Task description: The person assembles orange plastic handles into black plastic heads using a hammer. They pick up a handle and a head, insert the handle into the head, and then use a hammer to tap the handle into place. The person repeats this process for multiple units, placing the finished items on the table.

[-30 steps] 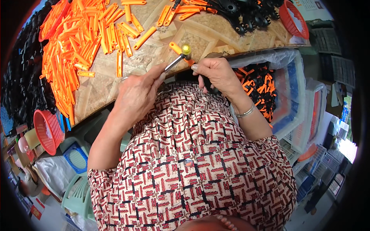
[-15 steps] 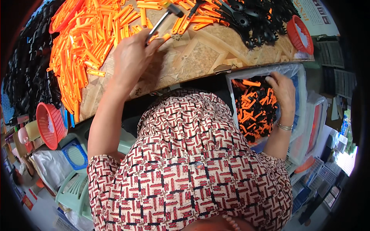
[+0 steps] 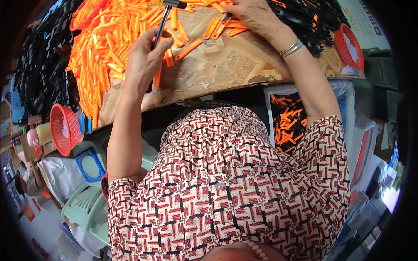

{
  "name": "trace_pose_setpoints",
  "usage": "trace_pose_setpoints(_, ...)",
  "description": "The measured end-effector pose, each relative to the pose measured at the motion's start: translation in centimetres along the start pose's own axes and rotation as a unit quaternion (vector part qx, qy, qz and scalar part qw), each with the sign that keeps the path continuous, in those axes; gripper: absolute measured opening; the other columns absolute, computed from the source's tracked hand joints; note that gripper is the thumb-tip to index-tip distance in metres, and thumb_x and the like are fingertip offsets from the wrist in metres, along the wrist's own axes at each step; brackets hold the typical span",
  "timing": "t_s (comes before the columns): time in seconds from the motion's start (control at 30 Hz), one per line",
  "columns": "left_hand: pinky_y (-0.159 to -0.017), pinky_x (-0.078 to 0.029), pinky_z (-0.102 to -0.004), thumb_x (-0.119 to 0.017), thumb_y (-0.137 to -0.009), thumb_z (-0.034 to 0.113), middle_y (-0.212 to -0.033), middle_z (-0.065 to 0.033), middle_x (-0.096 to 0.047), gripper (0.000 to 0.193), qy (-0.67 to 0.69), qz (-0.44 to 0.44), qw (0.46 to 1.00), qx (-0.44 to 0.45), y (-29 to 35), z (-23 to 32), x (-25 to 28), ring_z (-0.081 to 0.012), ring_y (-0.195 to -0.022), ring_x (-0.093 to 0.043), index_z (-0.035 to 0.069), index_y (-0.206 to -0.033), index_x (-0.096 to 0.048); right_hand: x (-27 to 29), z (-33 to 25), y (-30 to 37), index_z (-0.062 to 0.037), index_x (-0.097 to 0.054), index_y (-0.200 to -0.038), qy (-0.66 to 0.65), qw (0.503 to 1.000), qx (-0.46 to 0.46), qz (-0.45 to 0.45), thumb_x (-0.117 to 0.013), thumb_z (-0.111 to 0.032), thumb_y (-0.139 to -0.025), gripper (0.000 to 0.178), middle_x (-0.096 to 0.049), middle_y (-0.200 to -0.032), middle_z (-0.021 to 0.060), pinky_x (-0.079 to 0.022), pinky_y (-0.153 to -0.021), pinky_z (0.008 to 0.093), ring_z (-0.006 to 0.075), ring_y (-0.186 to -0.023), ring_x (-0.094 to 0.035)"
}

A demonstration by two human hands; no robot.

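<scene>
Right hand (image 3: pixel 257 18) now past table edge (image 3: pixel 217 88)

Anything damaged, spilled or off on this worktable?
One thing: the brown patterned tabletop has a dark, ragged patch on its front edge, right of centre. It breaks the otherwise smooth line, so possibly chipped or torn. The long orange plastic handles lie jumbled, but none looks clearly broken.

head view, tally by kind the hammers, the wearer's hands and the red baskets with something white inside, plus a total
Hammer: 1
Left hand and right hand: 2
Left red basket and right red basket: 2
Total: 5
</scene>
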State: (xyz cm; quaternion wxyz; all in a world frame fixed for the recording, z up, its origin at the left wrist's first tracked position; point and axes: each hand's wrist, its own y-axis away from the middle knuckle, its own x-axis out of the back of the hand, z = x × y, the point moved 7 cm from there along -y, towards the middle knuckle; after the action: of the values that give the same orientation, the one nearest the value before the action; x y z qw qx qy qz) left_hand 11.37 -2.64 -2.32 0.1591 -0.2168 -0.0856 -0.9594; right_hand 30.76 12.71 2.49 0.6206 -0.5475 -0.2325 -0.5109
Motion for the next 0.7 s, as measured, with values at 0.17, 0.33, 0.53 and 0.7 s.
trace_pose_setpoints(0.17, -0.053, -0.042, -0.0266, -0.075, -0.092, 0.027, -0.063, 0.0028, -0.054, 0.027, -0.097, -0.001, 0.995, -0.017, 1.5, 0.2, -0.6, -0.0081, -0.058, -0.053, 0.003, -0.105, -0.072, -1.5, 4.7, 1.0, -0.0024, -0.074, -0.104, -0.365, 0.915, -0.15, 0.088, -0.071, -0.006, -0.09, 0.015, -0.072, -0.097, 0.0066, -0.052, -0.08, 0.0328, 0.0232, -0.093, -0.067)
trace_pose_setpoints(0.33, -0.074, -0.051, -0.0444, -0.075, -0.087, 0.029, -0.089, -0.0152, -0.068, 0.026, -0.304, 0.038, 0.947, -0.097, 1.6, 1.8, -3.1, -0.0345, -0.083, -0.067, 0.005, -0.097, -0.073, 0.6, 5.2, 2.5, 0.0013, -0.073, -0.109, -0.653, 0.65, -0.352, 0.162, -0.071, -0.01, -0.094, 0.019, -0.073, -0.104, 0.0069, -0.051, -0.079, 0.0282, 0.015, -0.088, -0.068)
trace_pose_setpoints(0.53, -0.075, -0.05, -0.0479, -0.073, -0.088, 0.029, -0.094, -0.0145, -0.065, 0.027, -0.351, 0.047, 0.928, -0.12, 1.6, 2.2, -3.5, -0.0367, -0.09, -0.066, 0.003, -0.097, -0.068, 6.6, 0.0, 8.3, 0.0047, -0.066, -0.108, -0.634, 0.688, -0.335, 0.11, -0.065, -0.006, -0.096, 0.016, -0.074, -0.102, 0.0116, -0.054, -0.09, 0.0339, 0.0198, -0.098, -0.068)
trace_pose_setpoints(0.7, -0.066, -0.051, -0.044, -0.07, -0.09, 0.024, -0.08, -0.0131, -0.068, 0.025, -0.319, 0.053, 0.935, -0.144, 2.1, 3.4, -3.0, -0.0327, -0.074, -0.068, 0.001, -0.093, -0.063, 6.1, -7.0, 15.1, 0.0023, -0.073, -0.1, -0.618, 0.623, -0.476, -0.049, -0.068, -0.008, -0.095, 0.012, -0.066, -0.072, 0.0005, -0.049, -0.052, 0.0193, 0.0044, -0.061, -0.06)
